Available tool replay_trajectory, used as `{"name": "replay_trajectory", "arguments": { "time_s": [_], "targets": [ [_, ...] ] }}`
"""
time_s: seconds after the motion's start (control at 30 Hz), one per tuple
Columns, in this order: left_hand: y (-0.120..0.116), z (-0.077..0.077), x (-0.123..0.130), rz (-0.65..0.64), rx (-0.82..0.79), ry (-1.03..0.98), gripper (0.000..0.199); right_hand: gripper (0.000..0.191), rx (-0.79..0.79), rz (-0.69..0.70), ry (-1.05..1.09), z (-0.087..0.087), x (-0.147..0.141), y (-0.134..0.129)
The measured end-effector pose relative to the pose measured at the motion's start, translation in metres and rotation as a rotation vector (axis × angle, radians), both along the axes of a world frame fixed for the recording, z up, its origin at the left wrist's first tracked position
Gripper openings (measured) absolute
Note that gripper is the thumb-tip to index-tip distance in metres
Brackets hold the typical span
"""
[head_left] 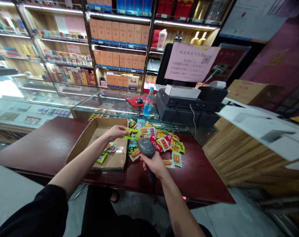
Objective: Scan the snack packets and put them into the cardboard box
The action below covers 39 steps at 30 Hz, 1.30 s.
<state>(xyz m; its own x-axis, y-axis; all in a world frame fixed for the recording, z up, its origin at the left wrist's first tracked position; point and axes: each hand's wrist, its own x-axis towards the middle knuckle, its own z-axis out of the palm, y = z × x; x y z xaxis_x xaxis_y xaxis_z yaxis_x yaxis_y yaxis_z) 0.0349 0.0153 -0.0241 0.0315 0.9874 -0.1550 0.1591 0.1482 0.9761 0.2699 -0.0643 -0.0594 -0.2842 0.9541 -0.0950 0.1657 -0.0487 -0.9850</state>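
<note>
My left hand [118, 132] pinches the edge of a green snack packet [132, 134] over the right rim of an open cardboard box [82, 140]. Inside the box lie a few packets, one of them green [102, 157]. My right hand [153, 164] is wrapped round the handle of a dark barcode scanner [146, 147], whose head is close to the green packet. Behind and beside the scanner spreads a heap of small packets in red, yellow and green [175, 143]. Clear packets with sausages [176, 158] lie at its near right edge.
The dark red tabletop [189, 177] meets a glass counter with a blue bottle [148, 103], a mouse [140, 100] on a red mat and a black cash register [184, 108]. Wooden panels stand at the right. Stocked shelves line the back.
</note>
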Motion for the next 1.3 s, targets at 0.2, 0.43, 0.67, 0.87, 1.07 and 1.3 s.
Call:
{"name": "replay_trajectory", "arguments": {
  "time_s": [0.2, 0.43, 0.67, 0.87, 1.07, 1.3],
  "targets": [
    [-0.027, 0.001, -0.053, 0.143, 0.013, 0.021, 0.043, 0.026, -0.01, 0.022, -0.015, -0.005, 0.001, 0.001],
    [-0.094, 0.028, -0.143, 0.386, 0.063, 0.04, 0.048, 0.028, -0.032, 0.046, -0.04, -0.003, 0.004, 0.0],
    [-0.101, 0.028, -0.136, 0.393, 0.045, 0.071, 0.04, 0.029, -0.038, 0.008, 0.025, -0.009, 0.017, 0.003],
    [-0.057, -0.002, -0.028, 0.046, 0.004, 0.03, 0.049, 0.027, -0.01, -0.106, 0.089, -0.01, 0.049, -0.005],
    [-0.024, -0.025, 0.097, -0.328, 0.011, 0.008, 0.045, 0.028, -0.046, -0.273, 0.056, -0.009, 0.09, -0.02],
    [-0.009, -0.053, 0.175, -0.568, 0.376, 0.619, 0.033, 0.028, -0.035, -0.402, 0.053, -0.017, 0.13, -0.037]
  ]
}}
